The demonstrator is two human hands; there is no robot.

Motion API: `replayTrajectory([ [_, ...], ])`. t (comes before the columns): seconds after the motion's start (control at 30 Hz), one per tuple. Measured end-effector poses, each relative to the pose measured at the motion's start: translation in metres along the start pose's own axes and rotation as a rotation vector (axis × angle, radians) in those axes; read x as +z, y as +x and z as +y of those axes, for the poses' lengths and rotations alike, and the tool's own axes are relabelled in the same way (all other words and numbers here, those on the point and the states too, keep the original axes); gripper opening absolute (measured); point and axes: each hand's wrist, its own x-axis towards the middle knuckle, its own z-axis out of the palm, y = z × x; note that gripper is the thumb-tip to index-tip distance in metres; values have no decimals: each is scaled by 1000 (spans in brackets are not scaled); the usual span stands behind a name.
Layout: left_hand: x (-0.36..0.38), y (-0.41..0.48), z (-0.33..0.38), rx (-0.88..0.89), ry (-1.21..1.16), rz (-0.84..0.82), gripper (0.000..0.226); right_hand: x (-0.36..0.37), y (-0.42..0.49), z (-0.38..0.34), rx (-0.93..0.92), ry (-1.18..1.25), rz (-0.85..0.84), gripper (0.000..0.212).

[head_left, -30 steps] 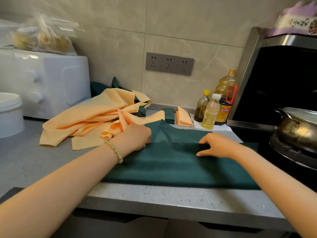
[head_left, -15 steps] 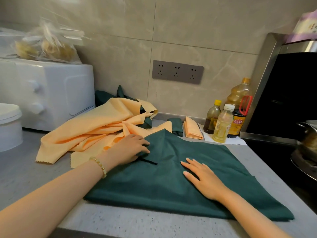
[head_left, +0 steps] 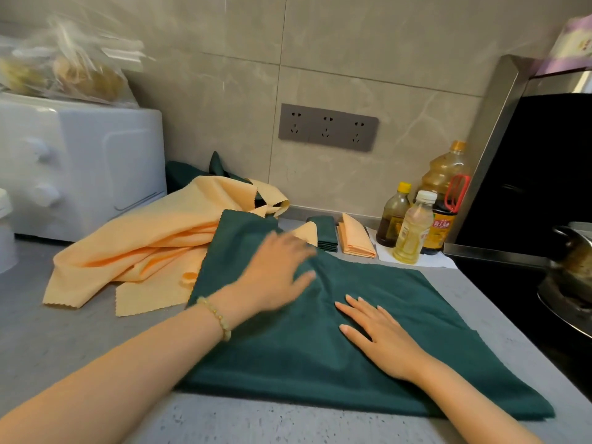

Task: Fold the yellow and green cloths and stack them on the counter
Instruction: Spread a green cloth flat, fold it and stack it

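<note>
**Writing and labels**
- Large bottle (head_left: 444, 174), right of centre by the wall: orange cap, red handle, and a yellow-and-red label with Chinese characters too small to read.
- Clear bottle (head_left: 413, 232) with a white cap, just in front of it: pale label, print unreadable.
- Dark bottle (head_left: 393, 216) with a yellow cap, beside these: label unreadable.
- Purple packet (head_left: 575, 43), upper right corner: printed, but blurred.
- Grey socket plate (head_left: 328, 128) on the tiled wall: three outlets, no lettering visible.

**Hands**
- Left hand (head_left: 278, 277), centre of frame: palm down on the far part of the green cloth (head_left: 416, 315). The fingers are spread and released, grasping nothing, and the hand is motion-blurred. A bead bracelet (head_left: 215, 317) is on the wrist.
- Right hand (head_left: 381, 338), right of centre: flat, palm down, fingers straight and slightly apart, pressing the same cloth and grasping nothing.

**Task items**
- Green cloth: spread across the grey counter (head_left: 64, 331) at lower centre. Its far-left corner lies over the heap of yellow cloths (head_left: 144, 251).
- Heap of yellow cloths: loose and unfolded, left of centre, with more green fabric behind it.
- Folded green cloth (head_left: 326, 232) and folded yellow cloth (head_left: 355, 238): side by side near the wall, left of the bottles.

**Other**
- White appliance (head_left: 80, 161), upper left, with a plastic bag (head_left: 64, 68) on top.
- Metal pot (head_left: 573, 261), right edge.
</note>
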Motion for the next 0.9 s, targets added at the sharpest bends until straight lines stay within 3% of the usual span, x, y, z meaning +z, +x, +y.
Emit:
replayTrajectory([
  [0.1,22,-27,38,-24,-145,-503,63,2,-16,-1,-4,-8,20,81],
  [0.17,35,-40,49,-49,-155,-603,68,2,-31,-1,-8,0,22,77],
  [0.37,28,-47,47,-39,-147,-589,78,-17,-59,24,24,99,89,41],
  [0.5,11,-38,32,-71,-175,-387,41,-36,-55,46,51,57,60,9],
  [0.63,12,-35,23,-199,-276,-476,18,-45,-43,49,69,32,-48,9],
  [0.9,7,-30,17,-283,-301,-445,14,-50,-30,36,130,51,20,6],
])
